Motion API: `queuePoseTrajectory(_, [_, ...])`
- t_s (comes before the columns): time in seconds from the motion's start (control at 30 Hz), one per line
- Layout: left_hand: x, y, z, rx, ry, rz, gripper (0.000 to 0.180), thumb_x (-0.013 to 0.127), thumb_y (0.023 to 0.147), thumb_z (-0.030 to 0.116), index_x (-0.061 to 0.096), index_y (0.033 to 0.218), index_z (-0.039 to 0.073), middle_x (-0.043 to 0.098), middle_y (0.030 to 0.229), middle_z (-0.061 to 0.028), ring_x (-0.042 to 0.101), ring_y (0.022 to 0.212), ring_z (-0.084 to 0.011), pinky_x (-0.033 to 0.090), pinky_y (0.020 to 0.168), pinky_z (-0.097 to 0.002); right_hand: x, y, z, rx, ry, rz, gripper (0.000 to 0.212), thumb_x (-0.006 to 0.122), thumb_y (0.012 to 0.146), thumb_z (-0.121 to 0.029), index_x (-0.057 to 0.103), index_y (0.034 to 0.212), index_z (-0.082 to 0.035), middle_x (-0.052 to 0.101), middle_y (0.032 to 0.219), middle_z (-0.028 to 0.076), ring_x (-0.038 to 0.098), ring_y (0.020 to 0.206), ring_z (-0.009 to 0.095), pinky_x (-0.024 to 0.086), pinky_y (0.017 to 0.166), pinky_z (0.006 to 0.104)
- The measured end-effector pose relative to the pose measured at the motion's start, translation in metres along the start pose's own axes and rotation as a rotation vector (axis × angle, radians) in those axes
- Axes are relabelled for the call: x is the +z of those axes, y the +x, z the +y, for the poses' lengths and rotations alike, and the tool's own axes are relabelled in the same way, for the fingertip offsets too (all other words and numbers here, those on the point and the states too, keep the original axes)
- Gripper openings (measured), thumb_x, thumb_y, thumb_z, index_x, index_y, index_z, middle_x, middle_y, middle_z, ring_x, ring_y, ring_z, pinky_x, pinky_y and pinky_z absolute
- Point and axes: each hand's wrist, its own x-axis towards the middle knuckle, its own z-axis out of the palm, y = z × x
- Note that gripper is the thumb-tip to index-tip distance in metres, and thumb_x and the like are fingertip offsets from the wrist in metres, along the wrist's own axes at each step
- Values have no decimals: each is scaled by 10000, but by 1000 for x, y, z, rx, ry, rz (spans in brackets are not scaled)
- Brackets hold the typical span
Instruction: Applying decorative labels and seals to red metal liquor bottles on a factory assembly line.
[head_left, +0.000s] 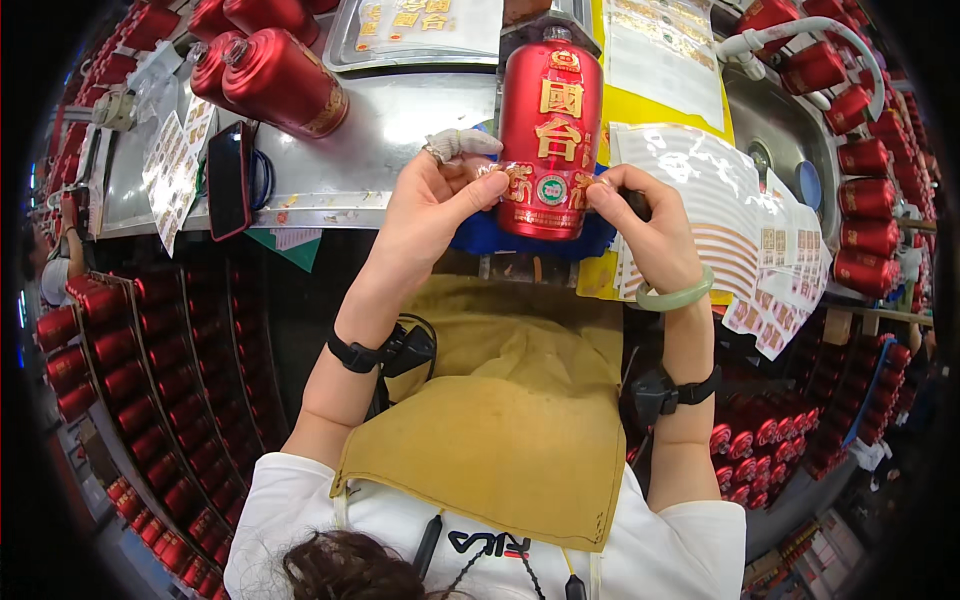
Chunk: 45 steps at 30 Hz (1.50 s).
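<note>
A steel bench (pixel 380 130) ringed by red bottles framed it. The red bottle (pixel 549 135) stood upright on a blue pad (pixel 480 235); left hand (pixel 430 205) and right hand (pixel 645 225) pinched a clear sticker (pixel 520 185) against its lower front. Pressing outward from centre would have avoided bubbles.

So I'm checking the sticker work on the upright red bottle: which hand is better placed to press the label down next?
Probably the left hand: its thumb already lies on the label's edge on the red bottle. The right hand only touches the bottle's lower side.
</note>
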Motion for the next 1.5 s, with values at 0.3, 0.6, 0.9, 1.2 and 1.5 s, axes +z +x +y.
queuePoseTrajectory(0.3, [-1, 0, 0, -7, 16, 18, 337, 730, 966, 97, 596, 1261, 1, 669, 1047, -46, 619, 944, -125, 495, 839, -281, -1, 1, 4, 4, 14, 6, 204, 742, 969, -210, 703, 978, -11, 579, 796, -68, 429, 725, 21, 341, 642, 214])
queuePoseTrajectory(0.6, [-1, 2, 1, -6, 4, -8, 323, 734, 962, 100, 603, 1241, 2, 667, 1025, -32, 597, 901, -112, 487, 821, -269, -2, 1, -1, -7, -21, -3, 180, 734, 970, -194, 708, 980, -16, 613, 810, -71, 455, 733, 11, 351, 645, 202])
queuePoseTrajectory(0.9, [-1, 0, 0, -21, -19, 12, 321, 744, 955, 97, 615, 1242, 33, 665, 1007, -12, 592, 892, -95, 483, 813, -262, -1, 1, -1, 24, 10, -7, 168, 740, 968, -170, 701, 974, -7, 624, 832, -64, 489, 763, 11, 381, 673, 196])
queuePoseTrajectory(1.2, [-3, 2, -1, -13, -16, -11, 306, 746, 957, 109, 624, 1228, 32, 671, 1014, -11, 600, 911, -95, 481, 810, -260, 0, 1, -1, 2, 25, -5, 175, 742, 968, -180, 707, 983, -9, 635, 842, -67, 490, 756, 4, 372, 661, 192])
queuePoseTrajectory(1.5, [-3, 1, 1, -10, -13, 4, 320, 754, 950, 106, 622, 1232, 34, 668, 1029, -10, 610, 926, -99, 488, 820, -262, 1, 0, -6, 14, 22, -2, 172, 739, 969, -174, 707, 979, -5, 632, 844, -62, 492, 764, 14, 387, 675, 198])
